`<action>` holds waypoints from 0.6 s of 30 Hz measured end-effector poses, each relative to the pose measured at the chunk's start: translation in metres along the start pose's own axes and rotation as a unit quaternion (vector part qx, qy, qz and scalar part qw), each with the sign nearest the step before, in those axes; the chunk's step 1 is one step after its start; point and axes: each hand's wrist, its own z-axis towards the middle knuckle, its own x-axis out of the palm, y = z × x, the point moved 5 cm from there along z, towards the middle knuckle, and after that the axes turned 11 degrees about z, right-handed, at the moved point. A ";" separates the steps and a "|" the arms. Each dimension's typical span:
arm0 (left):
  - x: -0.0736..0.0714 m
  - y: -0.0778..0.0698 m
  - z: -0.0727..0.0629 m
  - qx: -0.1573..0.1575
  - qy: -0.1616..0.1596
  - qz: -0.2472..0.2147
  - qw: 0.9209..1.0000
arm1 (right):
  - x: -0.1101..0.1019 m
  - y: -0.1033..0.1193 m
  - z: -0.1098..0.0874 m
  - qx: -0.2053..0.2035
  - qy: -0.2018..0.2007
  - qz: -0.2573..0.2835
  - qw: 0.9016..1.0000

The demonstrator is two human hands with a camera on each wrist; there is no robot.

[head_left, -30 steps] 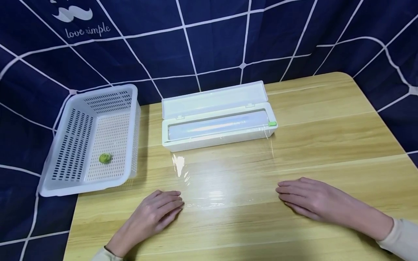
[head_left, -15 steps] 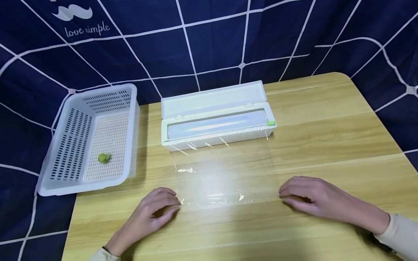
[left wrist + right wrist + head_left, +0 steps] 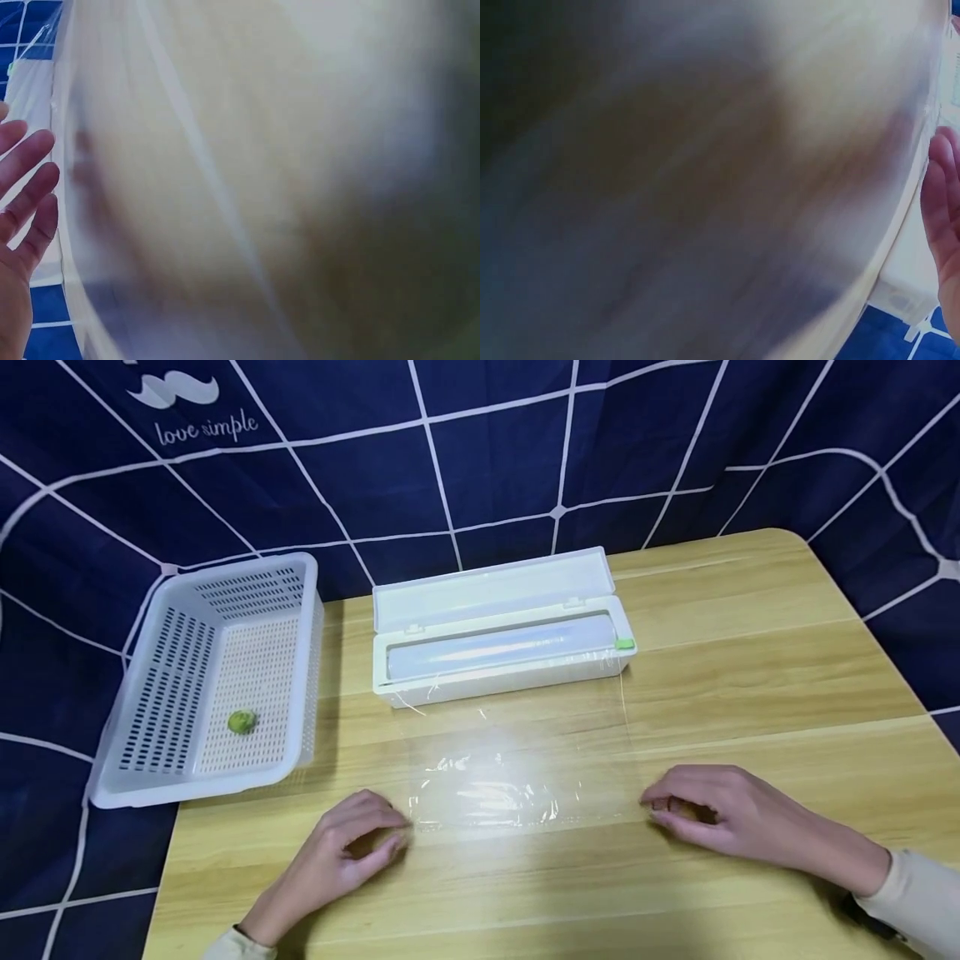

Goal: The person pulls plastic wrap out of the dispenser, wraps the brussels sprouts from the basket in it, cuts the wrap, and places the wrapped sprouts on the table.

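Observation:
A sheet of clear cling film (image 3: 491,789) stretches over the wooden table from a white cling film box (image 3: 502,681), whose lid stands open with the roll (image 3: 498,647) inside. At the film's near left corner, my left hand (image 3: 352,843) pinches the edge between thumb and fingertips. My right hand (image 3: 731,810) holds the near right corner the same way, thumb and fingers forming a loop. Glints and small wrinkles run across the sheet. In the wrist views, the left fingers (image 3: 30,187) and right fingers (image 3: 941,187) show only at the frame edges.
A white perforated basket (image 3: 307,693) stands at the left with a small green round item (image 3: 242,722) in it. A green slider (image 3: 625,644) sits on the box's right end. Behind the table (image 3: 750,635) hangs a dark blue gridded cloth (image 3: 495,468).
Both hands have gone from lying flat-fingered at the film's corners to pinching them with the thumbs. The film's glints and wrinkles have shifted. The box and basket stay put.

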 end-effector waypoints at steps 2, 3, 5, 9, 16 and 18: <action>-0.002 0.002 0.001 -0.007 -0.017 -0.013 1.000 | -0.002 -0.002 0.002 0.027 -0.016 -0.011 0.999; -0.003 0.002 0.001 -0.011 -0.026 -0.019 0.999 | -0.004 -0.002 0.004 0.040 -0.022 -0.021 0.999; -0.004 0.004 0.000 -0.022 -0.040 -0.027 0.999 | -0.006 -0.004 0.006 0.074 -0.026 -0.053 0.996; -0.009 0.006 0.000 -0.041 -0.060 -0.019 0.997 | -0.008 -0.007 0.012 0.130 -0.028 -0.111 0.985; -0.030 0.008 0.006 -0.049 -0.099 -0.012 0.994 | -0.011 -0.014 0.017 0.174 -0.050 -0.114 0.977; -0.037 0.008 0.010 -0.040 -0.118 -0.011 0.992 | -0.012 -0.017 0.021 0.175 -0.060 -0.121 0.975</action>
